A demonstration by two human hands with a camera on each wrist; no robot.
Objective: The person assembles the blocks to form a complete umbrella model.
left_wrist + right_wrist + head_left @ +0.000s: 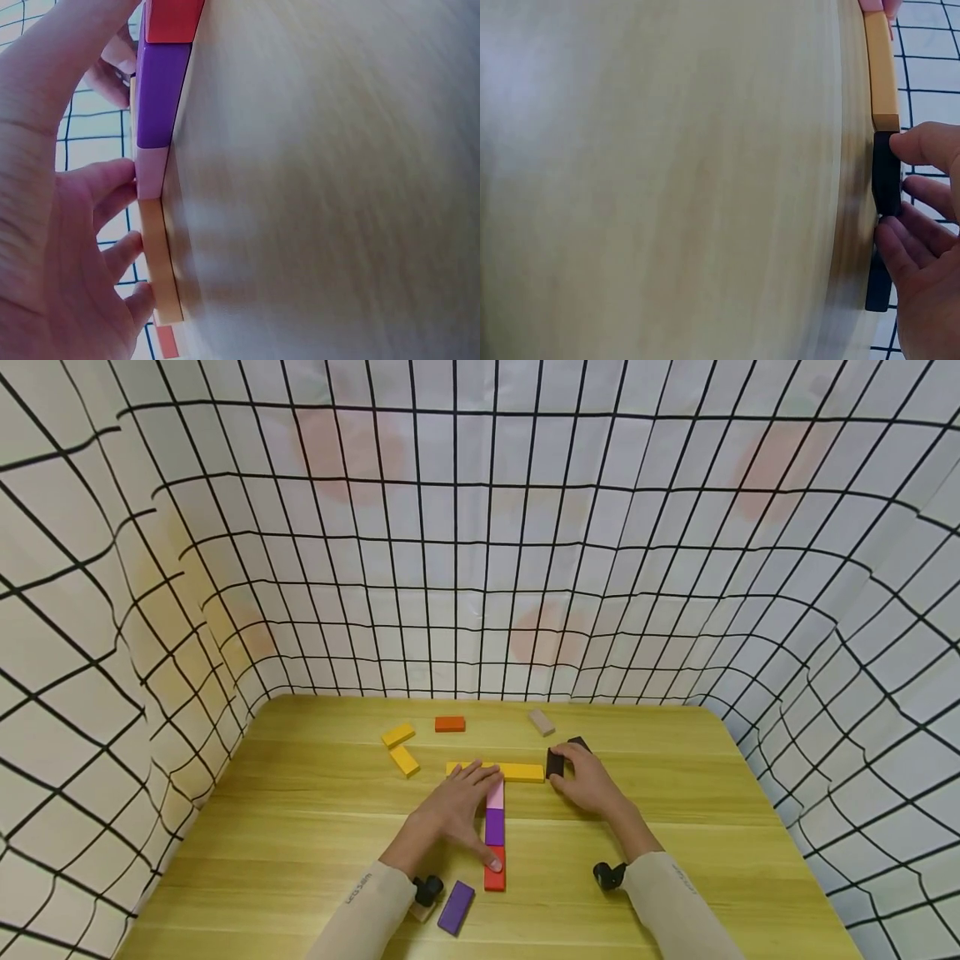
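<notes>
Flat coloured blocks form a T on the table: a yellow row (pixel 522 773) across the top, and a stem of pink (pixel 496 797), purple (pixel 495 827) and red (pixel 495 882) blocks. My left hand (pixel 452 808) spreads over the stem, thumb on the red block, other fingertips at the pink block and yellow row. At the row's right end, my right hand (pixel 590 785) pinches a black block (pixel 886 176) by its ends between thumb and fingers. Another black block (pixel 581 743) lies just behind it, partly covered by the fingers in the right wrist view.
Two loose yellow blocks (pixel 405 762) lie left of the row. Farther back are an orange block (pixel 450 724) and a beige block (pixel 542 722). A purple block (pixel 456 907) lies near my left sleeve. Grid-patterned cloth (pixel 480 552) encloses the table's back and sides.
</notes>
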